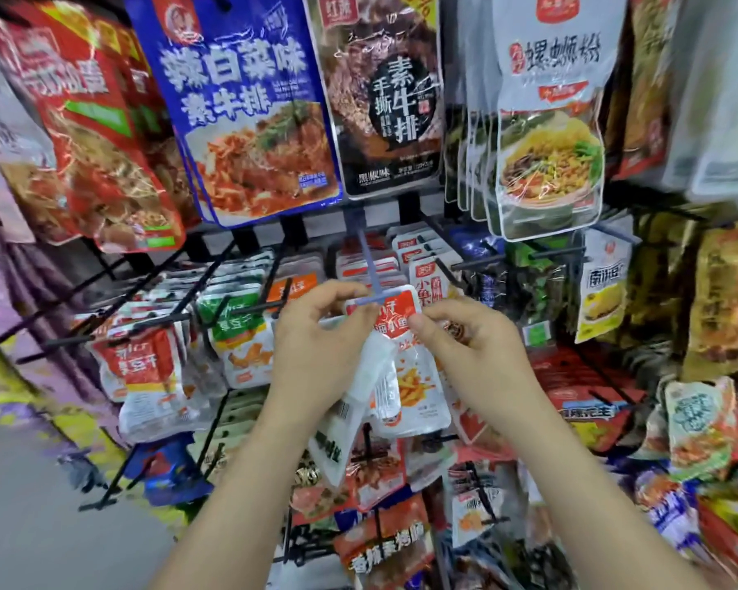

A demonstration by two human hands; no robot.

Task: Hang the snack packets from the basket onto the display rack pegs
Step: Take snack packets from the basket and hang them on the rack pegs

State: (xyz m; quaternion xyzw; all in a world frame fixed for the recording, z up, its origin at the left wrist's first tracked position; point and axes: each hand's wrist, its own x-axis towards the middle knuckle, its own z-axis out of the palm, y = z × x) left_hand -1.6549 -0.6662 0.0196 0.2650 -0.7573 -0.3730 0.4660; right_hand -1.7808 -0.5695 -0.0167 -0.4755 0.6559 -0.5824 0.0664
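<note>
STEP: hanging packet (395, 323) on peg (365, 257) | left hand (320, 351), right hand (465, 347): fingertips pinch packet top at 9 and 3 o'clock | NEXT: likely align hole, slide toward 12 o'clock

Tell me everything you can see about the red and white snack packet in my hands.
The red and white snack packet is a glossy plastic pouch: red top with white characters, pale lower part picturing orange strips. It is held upright, the left hand and right hand pinching its top corners, its top edge at the tip of the blue peg.
</note>
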